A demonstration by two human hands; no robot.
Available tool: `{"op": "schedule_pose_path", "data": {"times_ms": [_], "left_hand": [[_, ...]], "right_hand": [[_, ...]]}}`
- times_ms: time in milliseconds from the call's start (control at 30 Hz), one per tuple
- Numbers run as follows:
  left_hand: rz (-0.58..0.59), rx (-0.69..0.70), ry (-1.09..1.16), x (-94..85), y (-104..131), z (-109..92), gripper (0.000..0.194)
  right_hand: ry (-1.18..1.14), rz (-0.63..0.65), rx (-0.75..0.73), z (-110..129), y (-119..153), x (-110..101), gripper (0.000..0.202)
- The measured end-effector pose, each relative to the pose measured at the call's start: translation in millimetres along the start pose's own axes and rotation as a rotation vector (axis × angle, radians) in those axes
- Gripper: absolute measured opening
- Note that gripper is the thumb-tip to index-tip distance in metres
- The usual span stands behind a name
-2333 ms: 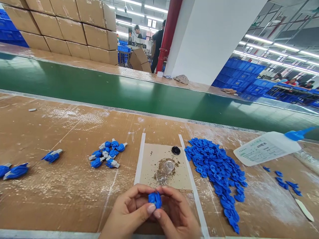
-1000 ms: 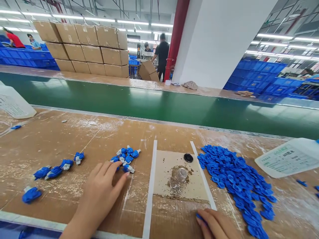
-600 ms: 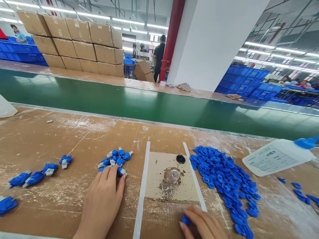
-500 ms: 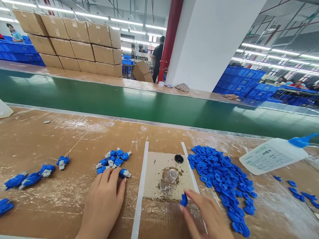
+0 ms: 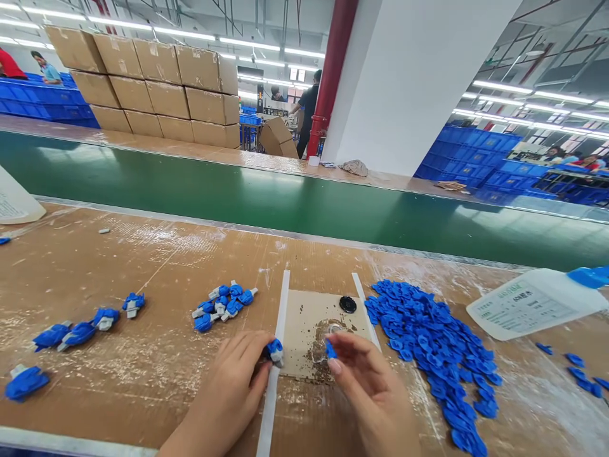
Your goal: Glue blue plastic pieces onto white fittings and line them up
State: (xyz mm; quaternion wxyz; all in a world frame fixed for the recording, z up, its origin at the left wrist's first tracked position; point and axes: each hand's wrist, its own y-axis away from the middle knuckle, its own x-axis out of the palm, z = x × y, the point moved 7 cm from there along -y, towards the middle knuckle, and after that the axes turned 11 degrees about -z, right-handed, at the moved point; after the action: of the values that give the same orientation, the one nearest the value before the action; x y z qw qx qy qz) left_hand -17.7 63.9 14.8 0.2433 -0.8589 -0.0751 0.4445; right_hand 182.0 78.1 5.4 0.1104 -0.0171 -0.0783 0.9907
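Near the middle of the shiny brown surface [image 5: 143, 400], the left hand [image 5: 228, 381] has its fingers closed around a blue-and-grey crumpled piece [image 5: 275, 353], above the white tape strip [image 5: 269, 412]. The piece looks light, its blue part soft and its grey part stiffer; the grey part would probably give the firmer grip. To its right, the right hand [image 5: 375, 393] pinches a thin blue petal-like piece [image 5: 330, 348] between thumb and fingers. This seems very light and bendy, likely to crease under a hard squeeze, so its rim is the place to hold. Its full shape is hidden by the fingertips, as is much of the left hand's piece.

Just beyond, a small clear cup [image 5: 333, 328] is partly covered by the right hand; its contents cannot be made out. Farther right, overlap hides many pieces in the blue heap [image 5: 428, 336]. Beyond, picture edges cut off both white plastic bottles [image 5: 528, 304].
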Motion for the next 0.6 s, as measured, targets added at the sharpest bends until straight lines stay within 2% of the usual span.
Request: {"op": "schedule_pose_path", "data": {"times_ms": [100,167,267,333,600], "left_hand": [[0.078,-0.109,0.192,4.1,4,-7,0.033],[0.141,-0.261,0.357,8.7,9,-8,0.032],[0.221,-0.489,0.619,17.1,18,-10,0.032],[0.241,-0.573,0.747,20.5,21,-14,0.032],[0.245,-0.641,0.864,23.9,20,-21,0.027]], "right_hand": [[-0.426,-0.043,0.322,-16,22,20,0.035],[-0.542,-0.086,0.391,-19,33,29,0.037],[-0.553,-0.120,0.348,-17,42,33,0.036],[-0.530,-0.129,0.303,-15,46,32,0.036],[-0.399,-0.189,0.186,-20,56,31,0.032]]}}
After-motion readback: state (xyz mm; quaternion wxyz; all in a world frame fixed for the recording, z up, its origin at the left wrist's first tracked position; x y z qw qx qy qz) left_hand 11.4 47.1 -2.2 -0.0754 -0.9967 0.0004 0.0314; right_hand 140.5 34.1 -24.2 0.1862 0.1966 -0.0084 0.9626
